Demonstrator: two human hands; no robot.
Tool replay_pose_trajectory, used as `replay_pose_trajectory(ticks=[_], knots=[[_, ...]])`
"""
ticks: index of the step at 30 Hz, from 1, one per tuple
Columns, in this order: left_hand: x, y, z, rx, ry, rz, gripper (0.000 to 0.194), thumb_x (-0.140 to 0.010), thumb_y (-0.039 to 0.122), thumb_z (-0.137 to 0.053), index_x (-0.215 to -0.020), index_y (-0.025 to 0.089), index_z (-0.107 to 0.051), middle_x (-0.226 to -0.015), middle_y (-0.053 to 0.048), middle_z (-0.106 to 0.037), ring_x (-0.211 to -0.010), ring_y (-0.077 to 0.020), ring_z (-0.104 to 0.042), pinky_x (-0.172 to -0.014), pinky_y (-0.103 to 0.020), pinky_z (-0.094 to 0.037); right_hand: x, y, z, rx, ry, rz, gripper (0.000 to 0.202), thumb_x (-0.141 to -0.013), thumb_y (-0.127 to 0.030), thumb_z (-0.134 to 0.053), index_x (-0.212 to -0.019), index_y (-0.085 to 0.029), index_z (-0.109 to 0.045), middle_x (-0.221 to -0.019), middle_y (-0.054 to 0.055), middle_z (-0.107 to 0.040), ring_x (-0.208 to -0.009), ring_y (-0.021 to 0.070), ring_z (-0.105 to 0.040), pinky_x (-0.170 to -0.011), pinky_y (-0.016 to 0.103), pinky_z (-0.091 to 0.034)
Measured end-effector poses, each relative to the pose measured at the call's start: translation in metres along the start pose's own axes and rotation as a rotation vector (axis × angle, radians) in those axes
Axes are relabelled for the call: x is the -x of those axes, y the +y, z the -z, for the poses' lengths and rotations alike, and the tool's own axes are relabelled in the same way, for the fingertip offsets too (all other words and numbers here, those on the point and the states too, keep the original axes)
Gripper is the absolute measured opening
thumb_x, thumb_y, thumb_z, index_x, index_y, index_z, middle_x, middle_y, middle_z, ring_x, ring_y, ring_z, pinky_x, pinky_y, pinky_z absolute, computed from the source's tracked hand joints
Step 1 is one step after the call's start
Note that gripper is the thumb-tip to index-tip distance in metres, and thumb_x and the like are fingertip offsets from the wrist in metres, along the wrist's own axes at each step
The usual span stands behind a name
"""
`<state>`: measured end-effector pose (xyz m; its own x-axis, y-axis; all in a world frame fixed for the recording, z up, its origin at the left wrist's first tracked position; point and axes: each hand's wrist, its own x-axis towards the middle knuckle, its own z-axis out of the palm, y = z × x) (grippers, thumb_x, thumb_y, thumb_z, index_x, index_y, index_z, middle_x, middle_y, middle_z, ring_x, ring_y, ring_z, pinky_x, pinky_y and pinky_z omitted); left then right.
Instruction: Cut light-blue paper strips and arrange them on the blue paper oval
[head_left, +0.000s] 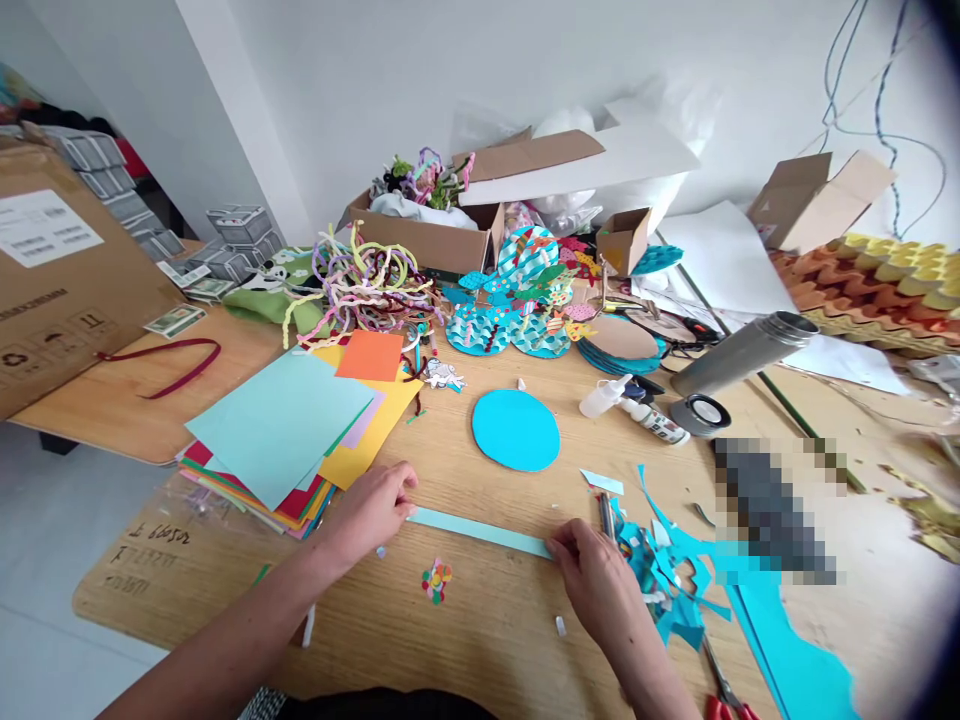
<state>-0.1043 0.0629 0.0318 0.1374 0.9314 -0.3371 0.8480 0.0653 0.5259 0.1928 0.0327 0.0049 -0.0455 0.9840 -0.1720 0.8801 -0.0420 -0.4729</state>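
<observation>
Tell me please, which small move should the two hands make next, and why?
Perhaps carry the strip forward over the blue disc: the left hand and right hand hold it at its ends, stretched out straight, and the disc lies just beyond it.

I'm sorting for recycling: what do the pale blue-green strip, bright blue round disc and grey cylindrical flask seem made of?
Pale blue-green strip: probably matte paper, being thin, flat and straight-edged.
Bright blue round disc: likely card with a matte blue facing; a thin brownish edge shows.
Grey cylindrical flask: perhaps metal, given its smooth, soft sheen, though coated plastic is possible.
</observation>
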Motion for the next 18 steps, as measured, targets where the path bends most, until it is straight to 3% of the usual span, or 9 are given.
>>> replay_pose_trajectory(ticks=[5,18], knots=[[-0.003,0.003,0.003,-0.051,-0.038,0.035,0.016,-0.076,0.014,-0.061,-0.091,0.020,-0.058,-0.081,0.001,-0.068,-0.077,-0.0154,-0.063,-0.066,-0.024,-0.043,-0.001,-0.003,0.003,-0.012,-0.011,-0.017,0.016,-0.082,-0.018,-0.052,-0.068,-0.022,-0.046,-0.070,0.004,-0.063,-0.075,0.0232,-0.059,-0.068,0.032,-0.038],[0.002,0.009,0.001,-0.206,-0.033,-0.117,0.010,-0.081,0.012,-0.049,-0.079,0.021,-0.050,-0.081,-0.001,-0.060,-0.084,-0.0178,-0.057,-0.073,-0.027,-0.037,0.003,-0.018,0.013,0.011,-0.007,-0.046,0.018,-0.082,-0.014,-0.055,-0.069,-0.021,-0.046,-0.074,0.004,-0.064,-0.076,0.0218,-0.059,-0.068,0.029,-0.038]])
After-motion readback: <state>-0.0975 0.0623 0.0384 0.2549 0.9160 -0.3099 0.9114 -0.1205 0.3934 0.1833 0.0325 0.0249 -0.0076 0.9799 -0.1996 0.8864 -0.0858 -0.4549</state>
